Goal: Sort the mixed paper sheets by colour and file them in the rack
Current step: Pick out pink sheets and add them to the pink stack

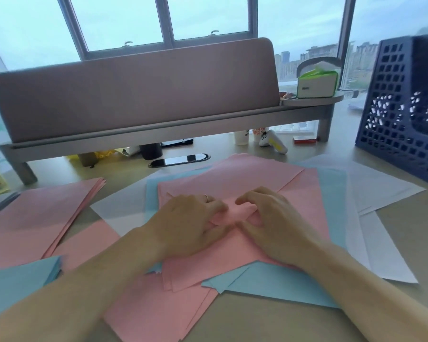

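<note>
A pink sheet (232, 211) is pinched up into a buckle between the left hand (185, 223) and right hand (269, 223), seemingly to separate it from the mixed pile beneath, with the blue file rack (403, 112) far to the right hand's outer side.

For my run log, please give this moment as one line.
left hand: pinching buckled pink paper sheet | right hand: pinching same sheet | dark blue perforated plastic rack: far right | sorting: unfinished
</note>
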`<action>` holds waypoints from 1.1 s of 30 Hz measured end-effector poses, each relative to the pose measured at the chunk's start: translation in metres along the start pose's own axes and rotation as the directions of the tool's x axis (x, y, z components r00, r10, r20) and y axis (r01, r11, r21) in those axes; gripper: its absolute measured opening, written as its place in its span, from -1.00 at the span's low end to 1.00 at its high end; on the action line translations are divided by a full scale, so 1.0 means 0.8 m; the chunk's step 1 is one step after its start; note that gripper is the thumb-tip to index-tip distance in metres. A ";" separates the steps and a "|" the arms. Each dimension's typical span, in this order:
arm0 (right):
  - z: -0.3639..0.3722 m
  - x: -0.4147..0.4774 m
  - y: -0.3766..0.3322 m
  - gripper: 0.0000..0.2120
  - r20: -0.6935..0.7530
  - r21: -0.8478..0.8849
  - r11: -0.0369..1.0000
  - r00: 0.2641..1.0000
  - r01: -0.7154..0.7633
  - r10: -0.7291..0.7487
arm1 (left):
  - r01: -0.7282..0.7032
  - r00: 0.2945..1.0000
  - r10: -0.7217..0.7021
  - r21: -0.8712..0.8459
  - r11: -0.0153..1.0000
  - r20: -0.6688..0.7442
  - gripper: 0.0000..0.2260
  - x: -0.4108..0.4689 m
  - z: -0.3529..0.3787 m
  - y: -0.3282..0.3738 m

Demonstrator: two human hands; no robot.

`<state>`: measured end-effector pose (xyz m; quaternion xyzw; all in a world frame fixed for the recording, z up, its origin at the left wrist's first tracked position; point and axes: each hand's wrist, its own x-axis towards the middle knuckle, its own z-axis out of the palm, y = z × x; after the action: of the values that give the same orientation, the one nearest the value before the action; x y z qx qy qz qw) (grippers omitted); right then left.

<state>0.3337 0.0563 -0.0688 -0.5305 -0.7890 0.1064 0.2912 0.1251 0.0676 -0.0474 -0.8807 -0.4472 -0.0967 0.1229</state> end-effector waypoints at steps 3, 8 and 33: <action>-0.005 0.002 -0.004 -0.64 -0.103 0.118 0.984 0.984 -0.134 0.146 | -0.099 0.983 0.121 0.156 0.983 -0.137 -0.86 -0.008 0.011 -0.002; -0.031 0.008 -0.015 -0.52 0.019 0.490 0.741 0.856 -0.459 0.517 | 0.136 0.915 -0.189 -0.167 0.976 -0.358 -0.85 0.009 -0.007 0.002; -0.072 0.009 -0.009 -0.33 0.542 0.827 -0.415 0.731 -0.379 0.413 | -0.118 0.968 0.084 0.133 0.984 0.235 -0.67 0.041 -0.051 0.040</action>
<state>0.3590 0.0520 -0.0164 -0.3566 -0.1486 0.7556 0.5290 0.1674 0.0622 -0.0035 -0.8962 -0.4187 0.0447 0.1396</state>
